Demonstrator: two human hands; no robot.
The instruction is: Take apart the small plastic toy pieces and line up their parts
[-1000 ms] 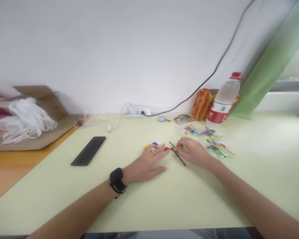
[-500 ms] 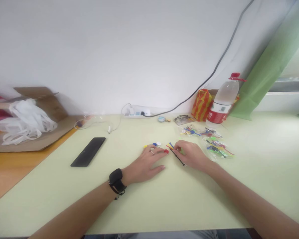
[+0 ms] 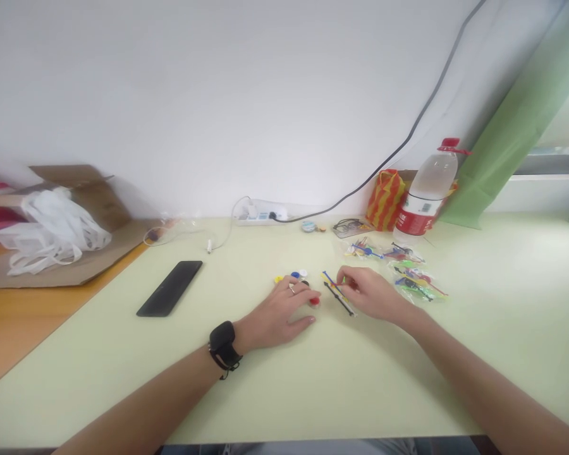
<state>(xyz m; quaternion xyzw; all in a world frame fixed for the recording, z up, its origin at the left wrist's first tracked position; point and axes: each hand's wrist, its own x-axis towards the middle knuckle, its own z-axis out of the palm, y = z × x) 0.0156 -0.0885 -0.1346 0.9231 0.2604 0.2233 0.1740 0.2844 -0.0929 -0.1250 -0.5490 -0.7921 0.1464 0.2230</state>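
My left hand [image 3: 277, 316] lies low over the table with its fingers apart, the index fingertip at a small red disc [image 3: 315, 302]. Just beyond its fingers are a yellow disc [image 3: 278, 279], a blue disc [image 3: 294, 275], a white disc [image 3: 303, 273] and a partly hidden black disc [image 3: 305, 284]. Opposite, my right hand [image 3: 367, 292] is closed in a pinch at a thin red plastic stick, little of which shows. Beside these fingertips lie a black arrow-shaped stick [image 3: 337, 299] and a blue stick [image 3: 329, 277], with yellow and white ones partly covered.
Clear bags of coloured plastic parts [image 3: 420, 283] lie right of my right hand. Behind them stand a large water bottle [image 3: 422, 193] and a striped bag [image 3: 385, 199]. A black phone [image 3: 169, 289] lies to the left; a power strip [image 3: 260, 215] sits against the wall.
The red disc has shifted slightly toward me under my left index finger. The red stick's end no longer sticks out to the left; my right fingertips have drawn it rightward.
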